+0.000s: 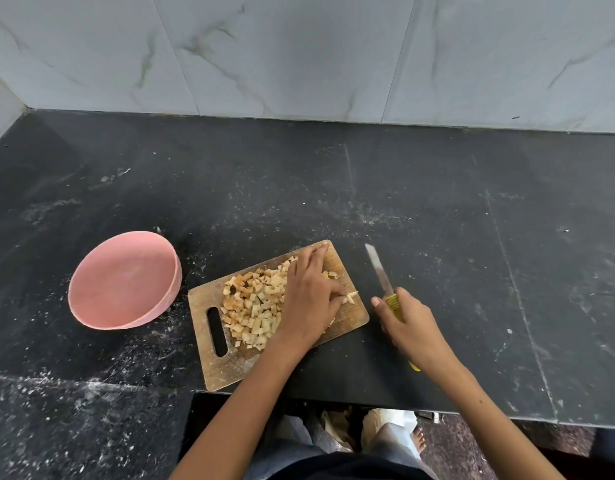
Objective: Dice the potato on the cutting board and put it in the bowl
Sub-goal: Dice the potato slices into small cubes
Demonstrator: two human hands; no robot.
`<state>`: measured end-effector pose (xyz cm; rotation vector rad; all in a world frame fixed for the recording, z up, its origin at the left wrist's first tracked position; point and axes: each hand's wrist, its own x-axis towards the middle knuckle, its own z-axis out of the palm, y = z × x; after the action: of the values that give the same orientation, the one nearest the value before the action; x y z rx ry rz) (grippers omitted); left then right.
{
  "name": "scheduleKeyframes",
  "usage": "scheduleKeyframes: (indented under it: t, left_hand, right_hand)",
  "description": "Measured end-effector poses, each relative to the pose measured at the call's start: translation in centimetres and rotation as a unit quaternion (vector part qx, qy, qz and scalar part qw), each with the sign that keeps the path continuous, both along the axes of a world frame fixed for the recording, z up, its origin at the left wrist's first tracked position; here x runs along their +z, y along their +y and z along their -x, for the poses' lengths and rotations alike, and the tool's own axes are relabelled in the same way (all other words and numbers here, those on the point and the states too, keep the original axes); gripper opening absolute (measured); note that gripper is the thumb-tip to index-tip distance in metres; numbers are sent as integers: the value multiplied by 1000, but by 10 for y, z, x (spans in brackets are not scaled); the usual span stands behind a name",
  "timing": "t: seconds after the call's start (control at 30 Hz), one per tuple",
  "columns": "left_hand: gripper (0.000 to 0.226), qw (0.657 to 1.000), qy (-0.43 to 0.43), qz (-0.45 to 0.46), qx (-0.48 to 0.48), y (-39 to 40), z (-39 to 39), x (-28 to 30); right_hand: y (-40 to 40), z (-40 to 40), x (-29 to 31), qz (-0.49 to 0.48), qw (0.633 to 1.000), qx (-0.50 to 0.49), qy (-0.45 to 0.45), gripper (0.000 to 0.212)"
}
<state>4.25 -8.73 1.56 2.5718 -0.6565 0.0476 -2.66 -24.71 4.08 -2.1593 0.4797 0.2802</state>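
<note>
Potato point(256, 306) is seen from the head view as a heap of small cubes spread over the wooden cutting board point(237, 368). The left hand point(311, 299) is laid flat on the heap's right edge with fingers fairly straight, so the dice lie directly leftward of it, toward the empty pink bowl point(126, 282) standing just beside the board's left end. That hand is judged better placed for sweeping. The right hand point(411, 329) is held off the board, curled round the yellow handle of the knife point(380, 271), whose blade is pointed away. Pieces under the left palm are hidden; whether any remain uncut cannot be told.
</note>
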Motion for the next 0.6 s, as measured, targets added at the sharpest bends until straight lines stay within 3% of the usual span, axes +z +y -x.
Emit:
scheduleKeyframes:
  t: [0.27,0.47,0.6]
  left_hand:
    - [10,995,-7,36,95,-11,16,-10]
    - [15,999,-13,40,33,-6,12,-8]
    - [11,998,-14,44,46,-5,11,-13]
  right_hand:
    - [17,24,-5,90,991,87,46,30]
    - [14,27,-9,100,992,65,45,31]
    - [12,26,-8,103,992,66,35,32]
